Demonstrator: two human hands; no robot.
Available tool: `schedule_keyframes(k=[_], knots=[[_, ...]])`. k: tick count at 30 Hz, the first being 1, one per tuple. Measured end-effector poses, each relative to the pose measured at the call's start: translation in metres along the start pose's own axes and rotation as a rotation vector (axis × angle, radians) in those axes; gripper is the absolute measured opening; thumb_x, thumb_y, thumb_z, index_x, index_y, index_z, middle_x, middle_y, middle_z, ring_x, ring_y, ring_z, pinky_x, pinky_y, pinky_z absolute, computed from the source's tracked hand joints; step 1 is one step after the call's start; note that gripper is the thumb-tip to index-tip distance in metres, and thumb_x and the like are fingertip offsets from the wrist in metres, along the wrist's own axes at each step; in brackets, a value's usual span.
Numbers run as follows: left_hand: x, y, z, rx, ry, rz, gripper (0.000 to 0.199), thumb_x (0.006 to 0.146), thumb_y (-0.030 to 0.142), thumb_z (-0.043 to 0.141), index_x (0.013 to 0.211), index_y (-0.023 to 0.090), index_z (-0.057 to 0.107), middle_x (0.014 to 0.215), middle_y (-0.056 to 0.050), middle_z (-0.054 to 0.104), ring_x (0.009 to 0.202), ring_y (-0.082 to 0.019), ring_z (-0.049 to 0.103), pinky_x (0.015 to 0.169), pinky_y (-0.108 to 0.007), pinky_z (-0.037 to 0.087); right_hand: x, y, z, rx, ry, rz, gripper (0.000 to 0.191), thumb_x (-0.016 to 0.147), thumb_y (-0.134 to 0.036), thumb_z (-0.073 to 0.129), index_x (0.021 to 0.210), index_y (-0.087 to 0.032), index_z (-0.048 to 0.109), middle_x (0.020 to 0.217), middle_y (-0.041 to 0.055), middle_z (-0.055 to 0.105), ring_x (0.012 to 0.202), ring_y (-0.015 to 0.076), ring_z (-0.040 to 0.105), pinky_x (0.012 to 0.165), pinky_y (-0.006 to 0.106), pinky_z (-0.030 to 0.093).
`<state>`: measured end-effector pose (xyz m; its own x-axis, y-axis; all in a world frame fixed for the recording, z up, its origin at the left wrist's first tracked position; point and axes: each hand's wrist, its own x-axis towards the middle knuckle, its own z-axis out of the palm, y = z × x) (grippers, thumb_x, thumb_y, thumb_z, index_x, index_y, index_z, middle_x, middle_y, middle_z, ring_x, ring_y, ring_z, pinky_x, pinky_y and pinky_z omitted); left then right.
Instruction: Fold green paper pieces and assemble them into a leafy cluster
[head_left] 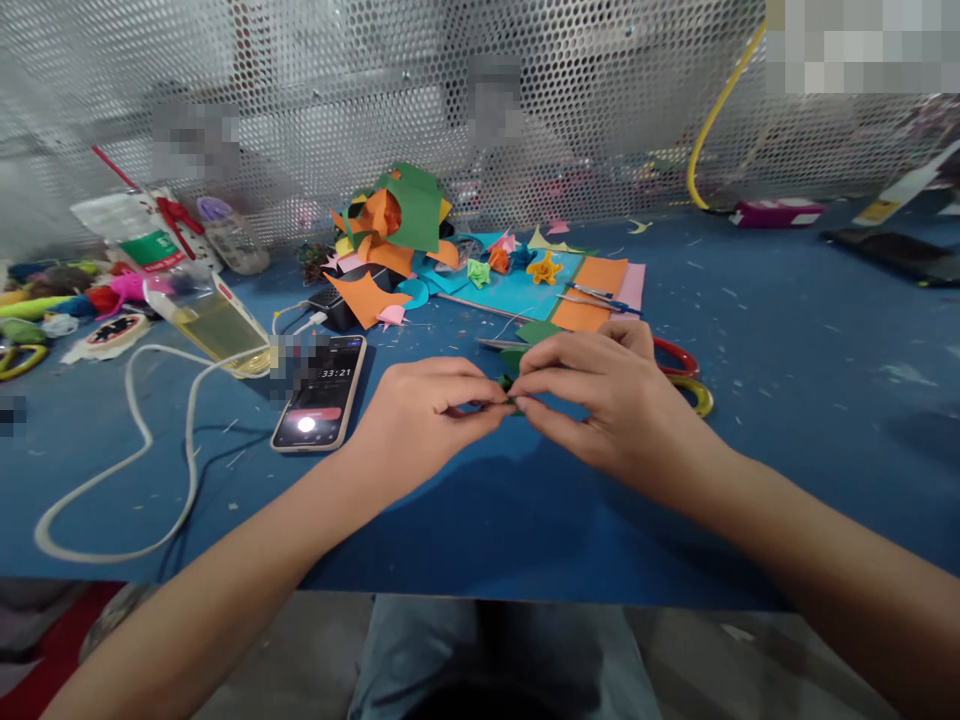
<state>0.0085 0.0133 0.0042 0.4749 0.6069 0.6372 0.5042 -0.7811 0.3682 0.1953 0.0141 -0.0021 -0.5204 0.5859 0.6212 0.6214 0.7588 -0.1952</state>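
Note:
My left hand (427,405) and my right hand (600,385) meet fingertip to fingertip above the blue table. Between them both pinch a small dark green paper piece (505,383), mostly hidden by the fingers. Just behind my right hand lie green paper scraps (538,332). Scissors with a red and a yellow handle loop (701,395) rest partly under that hand, their blades showing near the scraps. Further back, folded paper flowers in yellow (544,267), orange (499,260) and light green (478,272) sit on blue paper sheets (517,295).
A lit phone (321,395) lies left of my hands, with a looping white cable (127,450) and a bottle of yellowish liquid (217,325). Crumpled paper offcuts (397,215) are heaped at the back. Tweezers (600,300) rest on orange paper. A perforated metal panel (600,120) borders the table.

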Motion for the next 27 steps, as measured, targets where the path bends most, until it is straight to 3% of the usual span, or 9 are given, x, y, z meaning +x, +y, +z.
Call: schedule_keyframes(k=[5, 17, 27], knots=[[0.0002, 0.0034, -0.0004, 0.014, 0.037, 0.028, 0.007, 0.074, 0.012, 0.063, 0.075, 0.014, 0.069, 0.071, -0.001, 0.069, 0.056, -0.007, 0.059, 0.052, -0.015, 0.051, 0.0013, -0.0006, 0.0006, 0.017, 0.083, 0.058, 0.008, 0.079, -0.02, 0.059, 0.072, -0.021, 0.062, 0.08, -0.0004, 0.064, 0.075, 0.0154, 0.06, 0.079, 0.038, 0.028], [0.0021, 0.0079, -0.0022, -0.105, 0.027, -0.228, 0.009, 0.069, 0.01, 0.064, 0.071, 0.016, 0.071, 0.07, 0.0, 0.07, 0.058, -0.008, 0.061, 0.046, -0.012, 0.05, 0.0005, -0.0036, -0.0025, 0.018, 0.09, 0.09, 0.01, 0.078, -0.021, 0.058, 0.069, -0.024, 0.058, 0.08, 0.0006, 0.064, 0.075, 0.0186, 0.061, 0.079, 0.04, 0.031], [-0.0001, 0.0015, -0.003, -0.222, 0.013, -0.292, 0.006, 0.07, 0.015, 0.069, 0.073, 0.018, 0.073, 0.071, 0.0, 0.07, 0.057, -0.009, 0.062, 0.042, -0.013, 0.046, 0.0014, -0.0022, -0.0026, 0.046, 0.065, 0.044, 0.012, 0.082, -0.02, 0.056, 0.071, -0.021, 0.061, 0.082, 0.0003, 0.063, 0.076, 0.0153, 0.059, 0.079, 0.038, 0.028]])
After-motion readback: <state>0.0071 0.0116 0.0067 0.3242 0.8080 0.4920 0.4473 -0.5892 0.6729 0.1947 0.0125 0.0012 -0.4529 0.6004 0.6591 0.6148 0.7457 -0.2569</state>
